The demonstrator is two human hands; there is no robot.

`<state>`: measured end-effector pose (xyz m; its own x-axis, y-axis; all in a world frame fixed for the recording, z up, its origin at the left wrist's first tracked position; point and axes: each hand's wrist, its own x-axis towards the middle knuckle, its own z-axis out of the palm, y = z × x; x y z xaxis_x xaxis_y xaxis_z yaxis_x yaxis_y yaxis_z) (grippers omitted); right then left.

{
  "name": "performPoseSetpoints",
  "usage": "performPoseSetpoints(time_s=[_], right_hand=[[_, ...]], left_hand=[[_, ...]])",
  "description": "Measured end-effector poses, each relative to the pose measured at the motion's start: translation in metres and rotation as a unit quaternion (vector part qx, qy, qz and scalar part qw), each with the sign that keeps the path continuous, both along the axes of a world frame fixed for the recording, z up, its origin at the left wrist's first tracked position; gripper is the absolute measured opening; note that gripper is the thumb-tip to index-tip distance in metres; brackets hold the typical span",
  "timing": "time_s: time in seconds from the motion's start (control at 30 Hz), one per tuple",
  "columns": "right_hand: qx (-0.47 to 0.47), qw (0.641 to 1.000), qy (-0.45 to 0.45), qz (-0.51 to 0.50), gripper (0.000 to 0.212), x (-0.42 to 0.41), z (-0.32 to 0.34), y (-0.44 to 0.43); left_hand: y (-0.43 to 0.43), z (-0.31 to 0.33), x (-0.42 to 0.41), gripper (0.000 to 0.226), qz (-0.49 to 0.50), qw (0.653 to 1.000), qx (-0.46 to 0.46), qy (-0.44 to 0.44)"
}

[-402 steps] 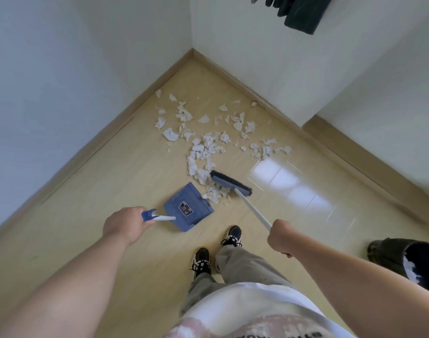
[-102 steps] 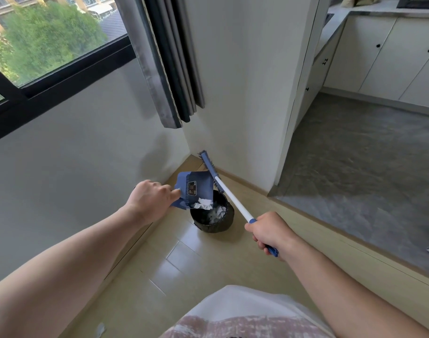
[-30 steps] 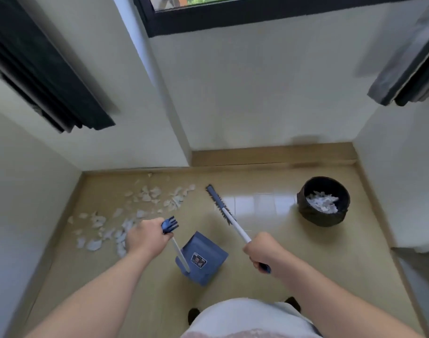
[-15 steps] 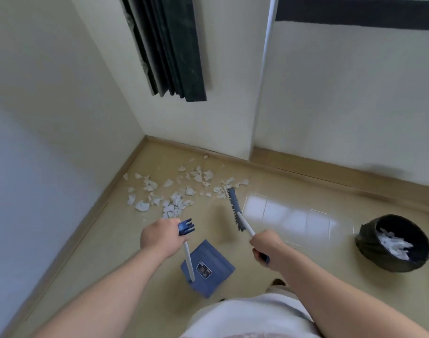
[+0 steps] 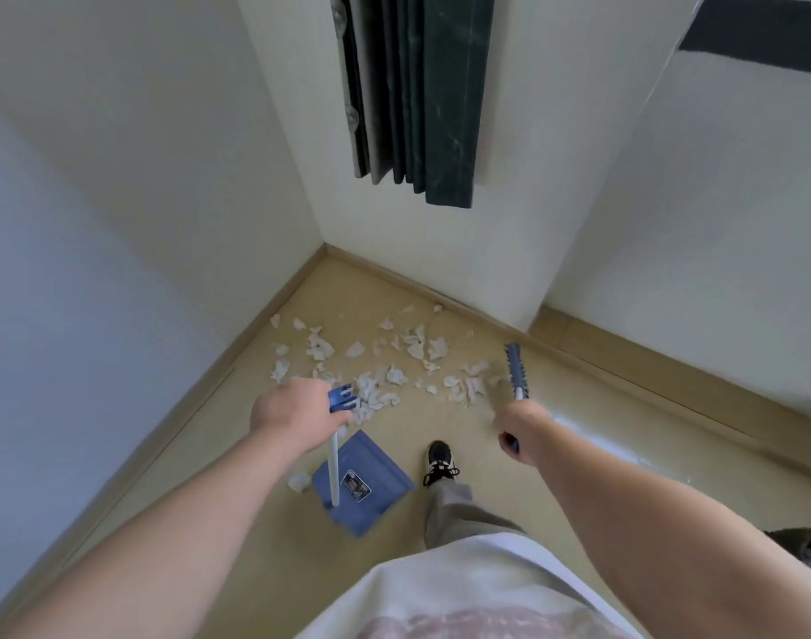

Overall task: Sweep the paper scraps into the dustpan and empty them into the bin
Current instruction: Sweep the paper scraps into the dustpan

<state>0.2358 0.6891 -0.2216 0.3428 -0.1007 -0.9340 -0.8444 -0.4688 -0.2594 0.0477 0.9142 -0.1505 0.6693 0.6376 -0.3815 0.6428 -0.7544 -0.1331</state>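
Dozens of white paper scraps (image 5: 394, 362) lie scattered over the pale floor (image 5: 601, 408) in the corner where two walls meet, and from the head view I see most of them bunched between my two hands. My left hand (image 5: 288, 415) is curled round the top of the dustpan handle (image 5: 333, 463), with the blue comb end sticking out past my knuckles. The white shaft runs down to the blue dustpan (image 5: 371, 505), which sits low, just this side of the scraps. I cannot tell whether it rests on the floor. One stray scrap (image 5: 297, 482) lies just beside its left edge. My right hand (image 5: 521, 431) is closed round the broom's handle, whose blue tip shows under my fist. The broom head (image 5: 516, 371) is blurred, at the right edge of the scraps, near the skirting board (image 5: 671, 385). One black and white shoe (image 5: 440, 463) stands between dustpan and broom. The bin (image 5: 804, 537) shows only as a dark rim at the lower right edge, well apart from the scraps. A dark curtain (image 5: 412, 94) hangs above the corner.
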Motion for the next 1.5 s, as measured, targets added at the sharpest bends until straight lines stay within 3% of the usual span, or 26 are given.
performPoseSetpoints(time_s=[0.2,0.3,0.47,0.63,0.8,0.9,1.03,1.1,1.13,1.23,1.3,1.33,1.4,1.5], right_hand=[[-0.073,0.994,0.038,-0.076,0.033,0.075,-0.023,0.049],[-0.087,0.992,0.052,-0.074,0.033,0.109,-0.033,0.078],[-0.063,0.994,0.083,-0.024,0.006,0.152,-0.036,0.144],[-0.035,0.996,0.073,0.049,0.038,0.168,-0.033,0.233],[-0.037,0.98,0.027,0.192,0.024,0.176,-0.031,0.313],[-0.062,0.929,-0.014,0.366,0.025,0.171,-0.039,0.349],[-0.064,0.792,-0.077,0.602,0.021,0.138,-0.037,0.385],[-0.08,0.656,-0.099,0.744,0.032,0.109,-0.036,0.396],[-0.084,0.633,-0.085,0.765,0.029,0.096,-0.034,0.396],[-0.078,0.676,-0.072,0.729,0.016,0.058,-0.032,0.399],[-0.108,0.662,-0.096,0.735,0.011,0.03,-0.016,0.405],[-0.135,0.628,-0.096,0.76,0.012,0.019,-0.001,0.408],[-0.158,0.608,-0.088,0.773,0.021,-0.001,0.014,0.412],[-0.18,0.65,-0.141,0.725,0.02,-0.012,0.023,0.424]], left_hand=[[0.067,0.001,0.06,0.039,0.03,0.999,-0.025,0.025],[0.097,0.002,0.093,0.04,0.019,0.999,-0.026,0.043],[0.136,0.001,0.128,0.037,0.045,0.997,-0.028,0.048],[0.166,0.003,0.139,0.042,0.095,0.994,-0.02,0.048],[0.191,0.002,0.123,0.045,0.136,0.989,-0.021,0.047],[0.209,0.002,0.102,0.045,0.164,0.986,-0.015,0.039],[0.239,0.0,0.067,0.042,0.192,0.981,-0.018,0.026],[0.257,-0.001,0.046,0.042,0.2,0.979,-0.016,0.025],[0.264,-0.001,0.039,0.041,0.205,0.978,-0.02,0.027],[0.289,0.0,0.007,0.032,0.201,0.979,-0.028,0.029],[0.305,0.002,-0.015,0.027,0.191,0.981,-0.031,0.013],[0.313,0.002,-0.024,0.025,0.186,0.982,-0.036,0.008],[0.327,0.004,-0.04,0.024,0.175,0.984,-0.042,0.005],[0.345,0.01,-0.061,0.026,0.172,0.984,-0.041,0.002]])
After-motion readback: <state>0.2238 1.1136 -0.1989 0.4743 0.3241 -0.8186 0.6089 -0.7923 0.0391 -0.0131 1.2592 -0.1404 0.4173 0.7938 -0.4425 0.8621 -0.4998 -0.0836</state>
